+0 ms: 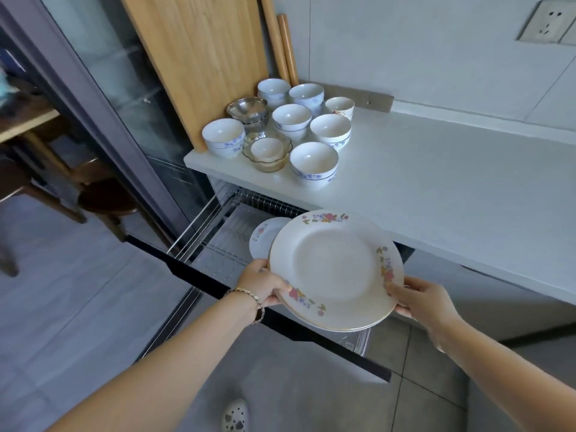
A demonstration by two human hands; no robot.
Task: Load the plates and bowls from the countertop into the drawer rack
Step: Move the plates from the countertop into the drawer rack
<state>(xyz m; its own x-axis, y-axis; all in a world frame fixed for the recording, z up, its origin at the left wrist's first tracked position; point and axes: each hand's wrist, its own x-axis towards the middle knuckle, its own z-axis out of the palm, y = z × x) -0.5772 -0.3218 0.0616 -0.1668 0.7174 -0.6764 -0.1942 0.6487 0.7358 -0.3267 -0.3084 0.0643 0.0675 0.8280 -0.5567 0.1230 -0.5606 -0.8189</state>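
Forearms enter from the lower edge, the left one crossing the frame, with a bracelet (249, 296) on the left wrist. Left hand (265, 285) grips the near-left rim of a stack of flowered plates (335, 269): thumb on top of the rim, fingers (274, 300) curled beneath and mostly hidden. Right hand (420, 302) takes the near-right rim the same way, thumb over, fingers (403, 310) under. Several rims show at the stack's near edge; the count is not readable. Stack is held roughly level, tipped slightly toward the camera, over the open drawer rack (224, 244) and not touching it.

The two-sided grip looks chosen for weight: a stack carried by one rim would lever out of the fingers. Judgement: the stack is on its way to the rack, where plates would go one at a time into the wire slots.

One flowered plate (265, 235) already stands on edge in the rack, just behind the held stack and partly hidden by it. Upright slotting suits the wire dividers and lets more fit.

Bowls (313, 163) sit on the bench (436, 182) above the drawer, clustered at its left end, several nested. A glass bowl (268, 154) holding a small white one and a steel bowl (247, 110) sit among them. Cutting board (199, 57) and two rolling pins (285, 48) lean on the wall behind. Task looks early: one plate racked, bowls untouched.
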